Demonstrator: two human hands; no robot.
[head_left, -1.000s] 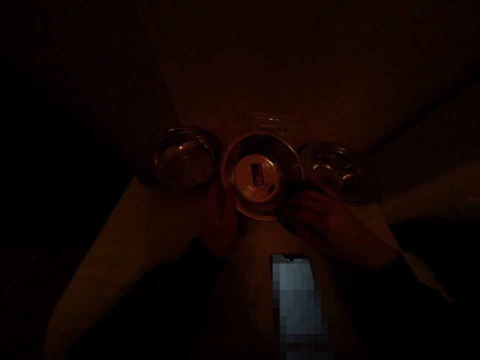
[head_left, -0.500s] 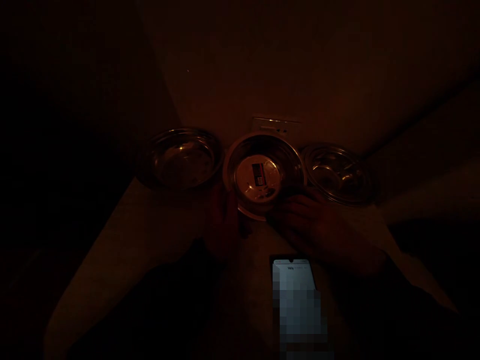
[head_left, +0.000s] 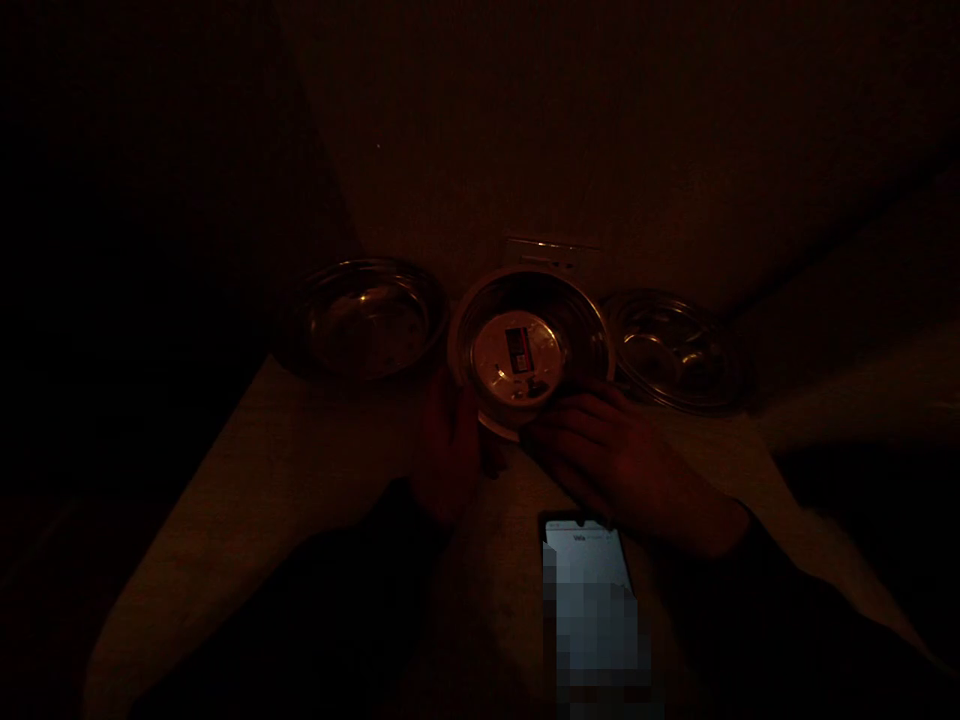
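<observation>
In the dim light a round metal bowl (head_left: 517,405) with a dark label on its bottom stands in the middle of the table. My left hand (head_left: 446,440) is at the near left of its rim, thumb and fingers closed about the edge, as far as the dark lets me see. Across the near right rim lies my right hand (head_left: 607,445), its fingers stretched out side by side against the bowl. Their tips are lost in shadow. A lit phone (head_left: 592,600) lies below the right hand, its screen partly blurred out.
Another metal bowl (head_left: 367,330) stands to the left, and a shiny metal dish (head_left: 675,355) to the right. Behind the middle bowl, a pale flat plate, perhaps a socket (head_left: 551,248), shows on the wall. The table (head_left: 217,500) has angled side edges.
My right hand has slid slightly left and down along the rim. My left hand and the bowl look almost unmoved. The picture has grown a little darker.
</observation>
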